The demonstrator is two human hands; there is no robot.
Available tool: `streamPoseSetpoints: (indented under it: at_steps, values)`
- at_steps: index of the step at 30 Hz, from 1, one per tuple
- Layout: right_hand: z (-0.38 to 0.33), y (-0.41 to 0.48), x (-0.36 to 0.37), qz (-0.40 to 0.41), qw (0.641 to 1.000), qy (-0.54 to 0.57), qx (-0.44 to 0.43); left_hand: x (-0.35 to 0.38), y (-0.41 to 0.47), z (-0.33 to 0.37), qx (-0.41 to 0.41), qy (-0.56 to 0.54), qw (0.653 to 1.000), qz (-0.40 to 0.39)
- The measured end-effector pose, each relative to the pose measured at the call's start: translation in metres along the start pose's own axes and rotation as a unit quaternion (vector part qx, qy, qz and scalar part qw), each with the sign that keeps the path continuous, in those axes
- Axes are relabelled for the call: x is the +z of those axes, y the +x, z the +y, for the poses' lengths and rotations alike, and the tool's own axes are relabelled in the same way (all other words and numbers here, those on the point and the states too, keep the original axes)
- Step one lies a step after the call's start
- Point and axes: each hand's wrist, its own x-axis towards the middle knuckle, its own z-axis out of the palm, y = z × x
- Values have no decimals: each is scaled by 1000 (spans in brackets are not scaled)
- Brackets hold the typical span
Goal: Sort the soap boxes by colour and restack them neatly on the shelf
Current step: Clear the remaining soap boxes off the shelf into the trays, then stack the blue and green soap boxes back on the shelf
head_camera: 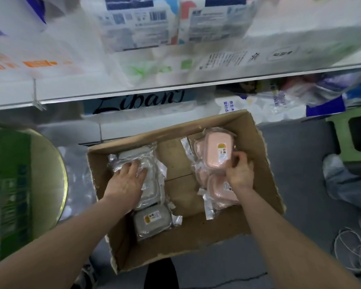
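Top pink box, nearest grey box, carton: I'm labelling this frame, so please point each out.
top pink box (214, 157): head view, on the middle of its lid.
nearest grey box (152, 228): head view, on the near part of its lid.
carton (265, 178): head view, on its bare inner right wall.

Pink soap boxes (218, 153), grey soap boxes (151, 221), brown carton (265, 163).

Left hand (128, 180) presses grey soap boxes (138, 163); right hand (239, 172) pinches pink soap box (218, 152).
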Motion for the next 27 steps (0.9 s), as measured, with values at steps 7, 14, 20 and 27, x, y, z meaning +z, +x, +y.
streamPoseSetpoints:
  at_steps: [7, 14, 20, 27]
  values:
    - [-5, -7, -9, -13, 993, -103, -47, -1, -4, -6, 7, -8, 1000, -16]
    - [-31, -46, -52, -31, 938, -272, -213, -40, -41, -13, 15, -24, 999, 25]
    - [-82, -112, -95, -33, 887, -322, -331, -87, -102, -38, 23, -57, 992, 112]
    - [-161, -208, -122, -30, 771, -375, -514, -124, -197, -93, 4, -94, 967, 236]
